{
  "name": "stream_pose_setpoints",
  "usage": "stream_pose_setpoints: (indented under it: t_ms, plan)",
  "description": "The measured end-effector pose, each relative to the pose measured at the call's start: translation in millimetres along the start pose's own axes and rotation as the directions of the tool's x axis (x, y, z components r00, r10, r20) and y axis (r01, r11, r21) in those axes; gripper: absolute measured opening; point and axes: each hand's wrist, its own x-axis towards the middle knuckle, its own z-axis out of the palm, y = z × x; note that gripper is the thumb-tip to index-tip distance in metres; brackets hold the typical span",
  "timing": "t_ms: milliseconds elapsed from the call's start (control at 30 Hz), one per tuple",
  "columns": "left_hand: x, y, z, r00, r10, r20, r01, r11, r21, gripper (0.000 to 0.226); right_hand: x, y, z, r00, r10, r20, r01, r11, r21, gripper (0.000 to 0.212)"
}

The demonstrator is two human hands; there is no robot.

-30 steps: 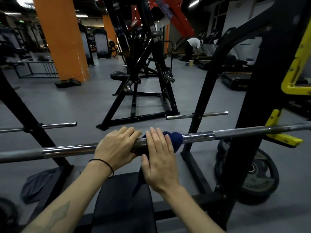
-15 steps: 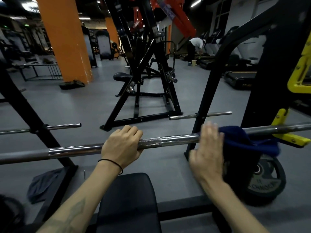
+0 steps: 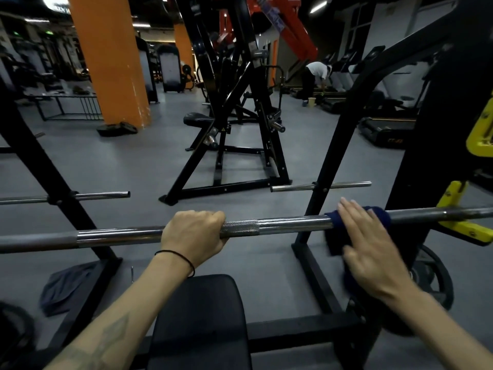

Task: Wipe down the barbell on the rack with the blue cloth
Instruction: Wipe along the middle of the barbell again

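on the barbell (image 3: pixel 288 225), left hand (image 3: pixel 192 234) grips bare steel; right hand (image 3: pixel 369 248) presses blue cloth (image 3: pixel 378 213) flat-fingered.

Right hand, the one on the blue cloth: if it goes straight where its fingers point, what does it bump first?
Probably the small chrome peg on the black rack upright, though depth is unclear.

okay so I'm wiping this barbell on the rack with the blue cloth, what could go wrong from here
The right hand presses the blue cloth onto the barbell with flat fingers, so the hanging cloth might slip off. It sits close to the yellow rack hook; a further wipe could pinch fingers there. The left hand covers a stretch that may get missed.
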Motion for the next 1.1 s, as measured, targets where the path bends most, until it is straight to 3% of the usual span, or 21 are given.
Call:
stream_pose_setpoints:
  t_ms: [133,267,400,533,667,733,800,900,1000,1100]
  plan:
    - [4,1,-1,0.999,-0.035,0.039,0.034,0.999,0.026,0.035,1,14,-10,0.992,-0.046,0.118,0.056,0.995,-0.085,0.087]
    - [5,6,-10,0.998,-0.036,0.054,0.030,0.995,0.100,0.020,11,-1,8,0.998,-0.069,0.000,0.068,0.982,-0.177,0.076]
    - [9,6,-18,0.984,-0.043,0.171,0.027,0.995,0.092,0.025,46,-79,38,0.975,-0.198,-0.100,0.191,0.979,-0.078,0.074]
    - [19,1,-23,0.953,-0.002,0.303,0.017,0.999,-0.047,0.015,79,-168,66,0.963,-0.267,-0.035,0.265,0.962,-0.068,0.072]
    - [32,-8,-30,0.846,0.004,0.534,0.147,0.960,-0.240,0.029,77,-142,52,0.959,-0.282,0.012,0.282,0.955,-0.089,0.065]
    - [27,-9,-28,0.893,0.020,0.451,0.061,0.985,-0.164,0.029,64,-106,43,0.971,-0.239,-0.004,0.237,0.967,-0.090,0.067]
    - [13,-10,-17,0.982,0.067,0.179,-0.054,0.996,-0.076,0.026,44,-58,29,0.993,-0.111,-0.027,0.108,0.990,-0.094,0.066]
    - [-6,-13,0,0.967,0.174,-0.187,-0.195,0.975,-0.102,0.036,14,8,-3,1.000,0.021,0.002,-0.020,0.991,-0.134,0.067]
    - [-16,-25,3,0.960,0.141,-0.243,-0.173,0.978,-0.115,0.065,7,16,-5,0.995,0.096,0.032,-0.091,0.988,-0.127,0.069]
    - [-23,-37,-4,0.981,0.020,-0.193,-0.039,0.995,-0.093,0.086,13,-24,13,0.956,0.277,-0.094,-0.282,0.958,-0.052,0.077]
